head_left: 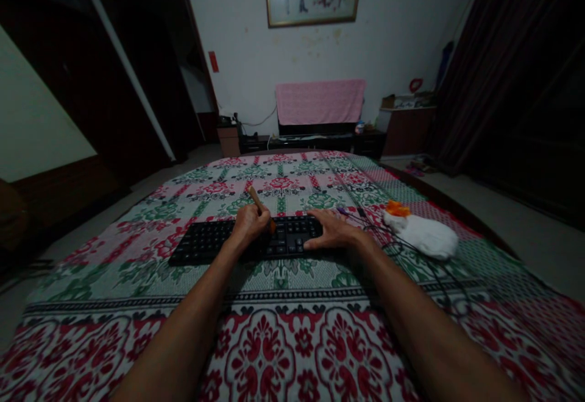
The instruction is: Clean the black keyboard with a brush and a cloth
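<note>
A black keyboard [201, 240] lies crosswise on the patterned cloth in front of me. My left hand [249, 222] is closed round the wooden handle of a small brush [254, 196]. The brush's orange-brown bristles point down onto the keys right of the keyboard's middle. At the keyboard's right end, my right hand [336, 230] grips it, thumb on the near edge and fingers at the far edge. My palm hides that end. Dark cable [411, 245] runs in loose loops just right of this hand.
A white cloth bundle [429, 236] with an orange top [398, 208] sits to the right, beside the cable. The flowered tablecloth [301, 335] covers the large table. Beyond it, a pink towel [320, 102] hangs over a screen on a low cabinet [370, 145].
</note>
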`<state>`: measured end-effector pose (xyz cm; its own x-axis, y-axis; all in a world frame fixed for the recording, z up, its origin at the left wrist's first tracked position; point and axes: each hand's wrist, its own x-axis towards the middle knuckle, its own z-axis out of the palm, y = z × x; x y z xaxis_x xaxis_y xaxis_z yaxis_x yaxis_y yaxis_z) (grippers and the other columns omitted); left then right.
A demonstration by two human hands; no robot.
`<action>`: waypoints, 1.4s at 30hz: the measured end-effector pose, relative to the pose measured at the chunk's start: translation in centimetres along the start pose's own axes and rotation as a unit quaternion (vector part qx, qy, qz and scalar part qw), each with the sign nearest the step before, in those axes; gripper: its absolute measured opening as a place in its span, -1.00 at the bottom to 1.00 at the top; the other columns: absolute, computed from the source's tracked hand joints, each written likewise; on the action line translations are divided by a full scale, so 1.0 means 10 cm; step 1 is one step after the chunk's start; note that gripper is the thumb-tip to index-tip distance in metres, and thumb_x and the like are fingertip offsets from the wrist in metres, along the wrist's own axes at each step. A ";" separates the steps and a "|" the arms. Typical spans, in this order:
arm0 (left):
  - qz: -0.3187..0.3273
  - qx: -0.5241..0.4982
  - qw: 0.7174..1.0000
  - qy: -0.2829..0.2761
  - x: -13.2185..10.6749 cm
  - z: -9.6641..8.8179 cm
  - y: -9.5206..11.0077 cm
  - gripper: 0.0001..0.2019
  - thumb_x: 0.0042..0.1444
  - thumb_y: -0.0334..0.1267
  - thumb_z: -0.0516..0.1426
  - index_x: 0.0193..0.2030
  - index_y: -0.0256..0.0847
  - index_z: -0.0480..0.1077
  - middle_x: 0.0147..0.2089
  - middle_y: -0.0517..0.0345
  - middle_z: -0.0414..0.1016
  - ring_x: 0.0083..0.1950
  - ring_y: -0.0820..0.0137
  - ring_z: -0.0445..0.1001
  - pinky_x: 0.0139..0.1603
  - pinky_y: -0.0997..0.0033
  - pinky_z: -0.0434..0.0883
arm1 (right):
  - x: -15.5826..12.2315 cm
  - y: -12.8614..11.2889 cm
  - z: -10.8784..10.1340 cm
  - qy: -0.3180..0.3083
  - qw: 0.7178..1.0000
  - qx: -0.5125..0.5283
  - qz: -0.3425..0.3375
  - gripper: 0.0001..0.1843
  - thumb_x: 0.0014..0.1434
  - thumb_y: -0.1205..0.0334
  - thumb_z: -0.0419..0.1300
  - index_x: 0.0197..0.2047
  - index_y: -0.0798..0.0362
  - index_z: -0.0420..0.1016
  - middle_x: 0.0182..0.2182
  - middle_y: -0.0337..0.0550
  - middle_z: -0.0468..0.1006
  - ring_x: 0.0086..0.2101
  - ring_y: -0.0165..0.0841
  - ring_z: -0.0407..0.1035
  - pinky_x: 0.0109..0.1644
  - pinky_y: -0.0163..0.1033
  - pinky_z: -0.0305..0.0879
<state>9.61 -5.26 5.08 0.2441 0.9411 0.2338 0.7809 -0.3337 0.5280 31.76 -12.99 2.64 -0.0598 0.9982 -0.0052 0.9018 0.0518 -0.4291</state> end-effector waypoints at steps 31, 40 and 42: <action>-0.009 0.006 0.996 -0.090 -0.35 -0.14 0.12 -0.70 0.01 -0.20 -0.03 -0.51 -0.29 0.46 -0.59 0.06 0.46 -0.52 0.37 0.42 -0.54 0.51 0.21 | 0.18 -0.16 0.08 -0.118 0.988 -0.093 0.021 0.54 -0.59 -0.29 0.34 0.35 -0.01 -0.39 0.32 0.00 -0.33 0.26 0.06 -0.49 0.25 0.24 -0.36; -0.010 -0.046 0.998 -0.034 -0.34 -0.10 -0.01 -0.71 0.00 -0.17 -0.03 -0.55 -0.28 0.40 -0.62 0.08 0.44 -0.54 0.39 0.42 -0.55 0.52 0.23 | 0.17 -0.16 0.06 -0.132 0.987 -0.087 0.017 0.52 -0.55 -0.30 0.33 0.35 0.00 -0.43 0.32 -0.03 -0.36 0.26 0.06 -0.53 0.22 0.32 -0.40; -0.010 -0.061 0.995 -0.076 -0.34 -0.10 -0.03 -0.75 -0.04 -0.19 -0.01 -0.56 -0.28 0.38 -0.65 0.10 0.41 -0.57 0.40 0.40 -0.59 0.53 0.22 | 0.15 -0.15 0.07 -0.127 0.988 -0.086 0.012 0.50 -0.52 -0.31 0.32 0.35 -0.01 -0.42 0.33 -0.04 -0.35 0.26 0.07 -0.53 0.21 0.34 -0.41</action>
<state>8.01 -8.46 4.92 0.3210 0.9417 0.1004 0.7134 -0.3101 0.6284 30.06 -11.59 2.63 -0.1225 0.9605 -0.2497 0.9624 0.0535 -0.2664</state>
